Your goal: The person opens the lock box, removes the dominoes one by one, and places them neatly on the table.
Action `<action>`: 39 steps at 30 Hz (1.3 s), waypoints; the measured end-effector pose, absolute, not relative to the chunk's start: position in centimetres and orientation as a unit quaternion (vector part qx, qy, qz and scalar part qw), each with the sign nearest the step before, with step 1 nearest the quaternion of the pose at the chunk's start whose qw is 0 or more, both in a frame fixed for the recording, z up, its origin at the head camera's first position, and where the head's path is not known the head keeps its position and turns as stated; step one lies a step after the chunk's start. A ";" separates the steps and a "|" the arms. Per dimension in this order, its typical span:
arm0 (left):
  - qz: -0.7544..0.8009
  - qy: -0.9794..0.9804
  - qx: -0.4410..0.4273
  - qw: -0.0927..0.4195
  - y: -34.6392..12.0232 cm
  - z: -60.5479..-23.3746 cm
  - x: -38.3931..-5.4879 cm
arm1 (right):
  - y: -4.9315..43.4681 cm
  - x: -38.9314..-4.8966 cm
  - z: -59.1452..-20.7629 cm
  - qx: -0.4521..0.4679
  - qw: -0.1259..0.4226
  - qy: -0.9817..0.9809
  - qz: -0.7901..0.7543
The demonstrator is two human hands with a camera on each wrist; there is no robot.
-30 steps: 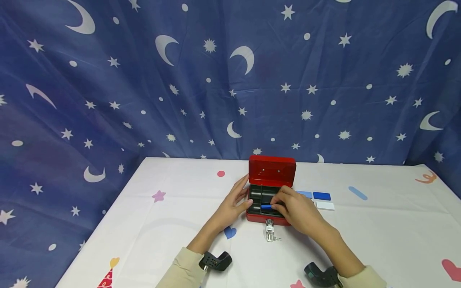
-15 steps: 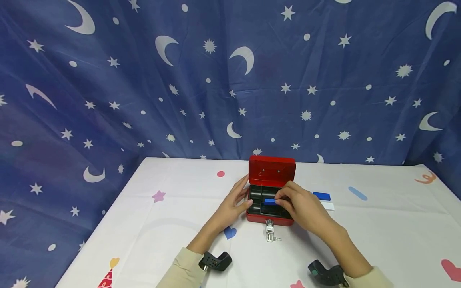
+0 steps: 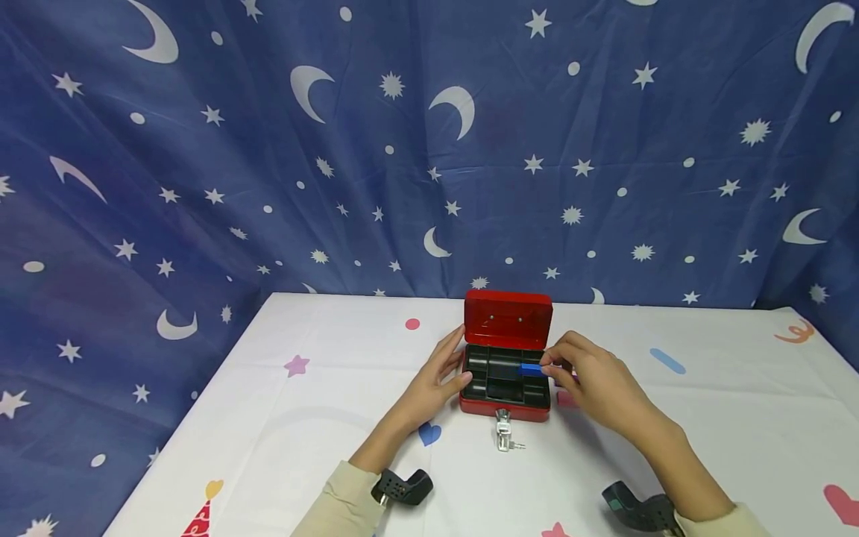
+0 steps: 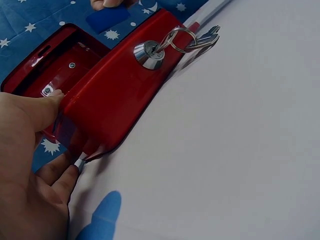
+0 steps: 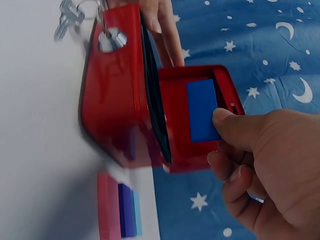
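Note:
A red cash box [image 3: 506, 411] stands on the white table with its lid [image 3: 508, 320] raised, showing a black compartment tray [image 3: 505, 389]. My left hand [image 3: 429, 389] rests along the box's left side, fingers extended and thumb at the front left rim. Between thumb and fingers, my right hand [image 3: 597, 384] pinches a flat blue block [image 5: 201, 112], held above the right part of the tray. In the left wrist view, the same blue block [image 4: 107, 19] shows beyond the box. Keys on a ring [image 4: 192, 40] hang from the front lock [image 4: 149, 54].
Right of the box lie a pink block [image 5: 108, 205], a purple block [image 5: 127, 210] and a light blue block [image 5: 137, 212], partly hidden by my right hand in the head view. A blue cloth [image 3: 376, 186] with moons and stars hangs behind the table.
My right hand has moved rightward with the blue block, from the front middle of the tray towards the box's right edge. My left hand and the box stay in place.

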State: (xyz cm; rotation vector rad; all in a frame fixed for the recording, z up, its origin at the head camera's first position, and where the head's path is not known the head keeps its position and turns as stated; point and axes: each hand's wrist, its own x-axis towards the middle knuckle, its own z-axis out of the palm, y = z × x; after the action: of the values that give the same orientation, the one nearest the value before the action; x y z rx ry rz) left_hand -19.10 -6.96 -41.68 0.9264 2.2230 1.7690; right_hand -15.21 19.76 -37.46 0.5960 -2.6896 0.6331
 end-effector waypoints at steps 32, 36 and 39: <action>0.587 0.746 0.309 0.066 -6.9 -41.7 -19.0 | 28.0 -13.0 -40.7 0.192 0.188 -0.950 0.162; 0.586 0.747 0.306 0.065 -6.9 -41.8 -18.9 | 28.9 -12.9 -41.2 0.191 0.192 -0.949 0.162; 0.586 0.748 0.305 0.068 -6.9 -41.8 -19.0 | 29.3 -12.7 -41.6 0.198 0.197 -0.946 0.164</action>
State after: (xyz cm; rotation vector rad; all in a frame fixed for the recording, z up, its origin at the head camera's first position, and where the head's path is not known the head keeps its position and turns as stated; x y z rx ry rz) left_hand -18.98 -6.87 -41.82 0.9178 2.2522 1.7655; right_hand -12.74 29.33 -41.60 0.5542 -2.6481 0.4589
